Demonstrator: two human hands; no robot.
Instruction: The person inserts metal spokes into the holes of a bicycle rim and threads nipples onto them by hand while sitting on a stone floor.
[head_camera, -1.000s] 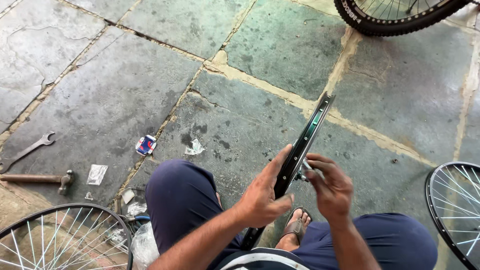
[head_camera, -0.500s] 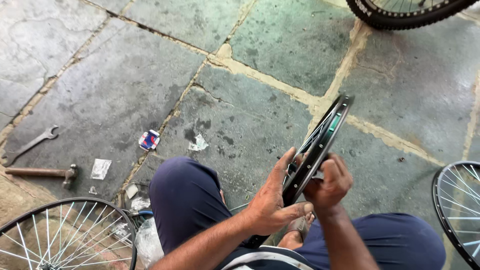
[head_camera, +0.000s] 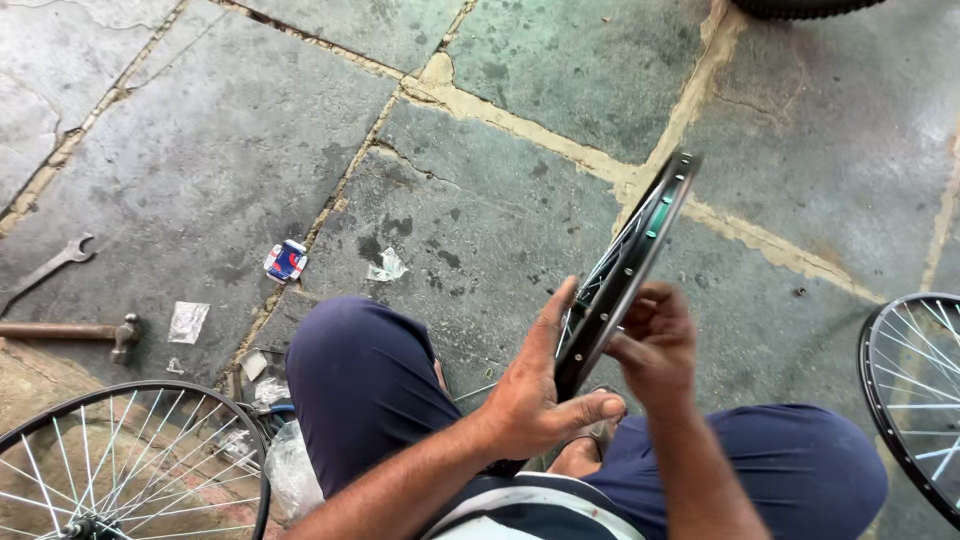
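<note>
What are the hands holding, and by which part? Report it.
A spoked bicycle wheel, seen edge-on. The left hand steadies the black rim near its lower end, palm flat against it; the right hand grips the rim's other side.

rim between hands | hammer, spanner left | wheels both sides
</note>
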